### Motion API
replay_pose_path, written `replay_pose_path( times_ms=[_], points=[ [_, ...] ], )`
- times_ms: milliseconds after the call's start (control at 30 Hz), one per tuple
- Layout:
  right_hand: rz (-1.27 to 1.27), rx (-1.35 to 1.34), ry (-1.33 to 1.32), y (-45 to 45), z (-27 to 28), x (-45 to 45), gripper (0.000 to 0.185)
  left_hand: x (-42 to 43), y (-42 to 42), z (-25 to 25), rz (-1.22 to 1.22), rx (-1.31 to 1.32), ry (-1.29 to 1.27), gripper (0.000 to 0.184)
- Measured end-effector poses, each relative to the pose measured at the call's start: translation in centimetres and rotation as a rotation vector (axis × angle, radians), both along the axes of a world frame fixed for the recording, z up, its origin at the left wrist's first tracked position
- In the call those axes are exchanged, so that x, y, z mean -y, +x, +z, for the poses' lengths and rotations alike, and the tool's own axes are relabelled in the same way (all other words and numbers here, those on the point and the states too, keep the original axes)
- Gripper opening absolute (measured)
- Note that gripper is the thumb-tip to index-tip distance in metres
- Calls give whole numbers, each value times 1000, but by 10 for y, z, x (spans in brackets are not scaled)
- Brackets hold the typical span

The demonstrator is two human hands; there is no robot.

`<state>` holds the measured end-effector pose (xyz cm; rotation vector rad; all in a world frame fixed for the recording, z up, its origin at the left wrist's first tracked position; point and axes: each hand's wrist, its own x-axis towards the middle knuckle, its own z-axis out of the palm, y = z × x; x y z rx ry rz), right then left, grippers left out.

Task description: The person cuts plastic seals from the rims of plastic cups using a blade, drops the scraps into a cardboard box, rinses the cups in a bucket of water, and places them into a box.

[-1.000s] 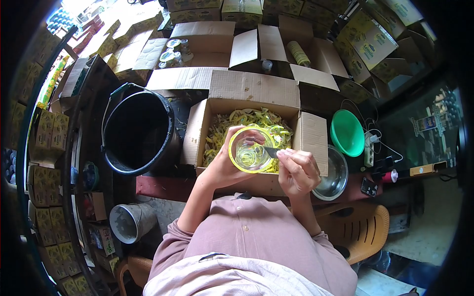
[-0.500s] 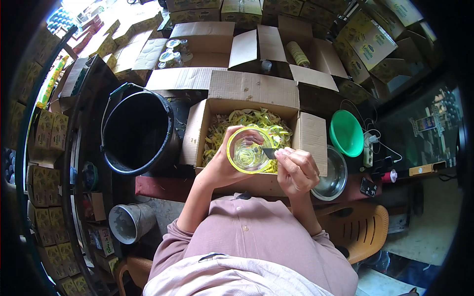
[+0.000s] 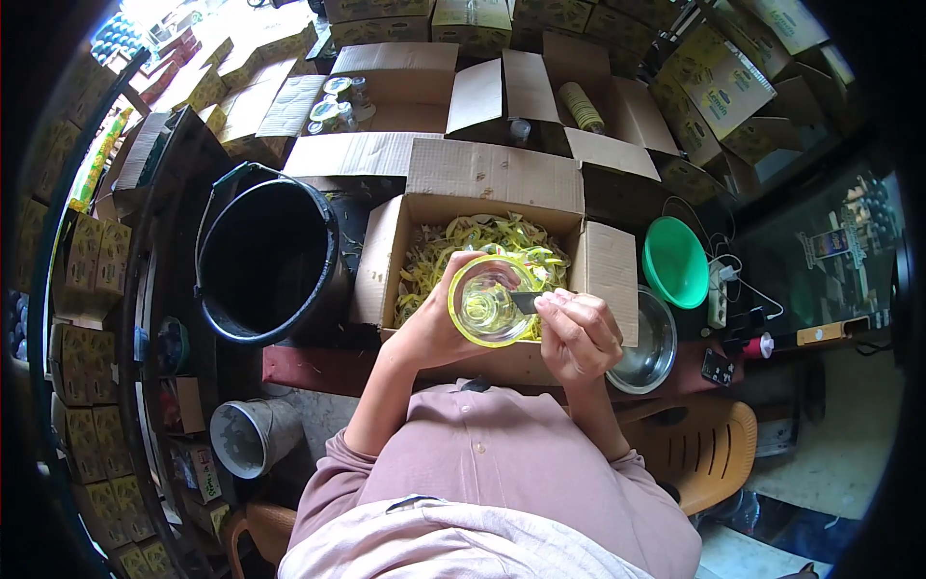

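Note:
My left hand (image 3: 431, 317) is wrapped round a clear plastic cup (image 3: 485, 311) with a yellow rim, its open mouth tilted toward me. In my right hand (image 3: 582, 333) a small dark blade (image 3: 524, 302) is pinched between thumb and fingers, its flat end at the cup's right rim. Whether the edge cuts into the rim cannot be made out. Below both hands stands an open cardboard box (image 3: 496, 172), holding a heap of yellow-green strips and scraps (image 3: 465, 234).
A black bucket (image 3: 333, 253) stands left of the box. To the right are a green bowl (image 3: 675, 261) and a clear basin (image 3: 666, 352). Further back, lidded cups (image 3: 338, 89) and a cup stack (image 3: 583, 106) lie in open cartons. A grey bucket (image 3: 275, 429) is on the floor.
The cup has shifted slightly right and down and turned a little in my left hand. My right hand and the blade stay nearly in place at the rim.

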<state>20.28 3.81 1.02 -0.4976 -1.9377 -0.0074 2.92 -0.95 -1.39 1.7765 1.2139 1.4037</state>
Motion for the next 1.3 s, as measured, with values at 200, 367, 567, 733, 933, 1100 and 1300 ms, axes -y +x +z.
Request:
replay_pose_path(
  times_ms=[200, 367, 567, 733, 933, 1100, 1300],
  points=[
    [8, 33, 26, 2, 0, -1, 22, 0, -4, 1, -3, -67, -12, 83],
    [6, 23, 47, -1, 2, -5, 21, 0, 4, 8, -24, -151, 11, 82],
    [-106, -3, -126, 3, 2, -15, 26, -5, 1, 1, -48, -14, -20, 84],
    [-55, -116, -170, 10, -1, -9, 30, -7, -1, 5, -14, -37, 18, 83],
    [-24, -7, -57, 10, -1, 1, 25, -6, -1, 6, 4, 0, 17, 82],
    [-36, 11, -17, 6, -4, -2, 22, -5, -1, 3, 4, -23, 10, 80],
    [-38, 26, -19, 6, -5, -1, 22, -5, -2, 8, 6, -55, 1, 79]
  ],
)
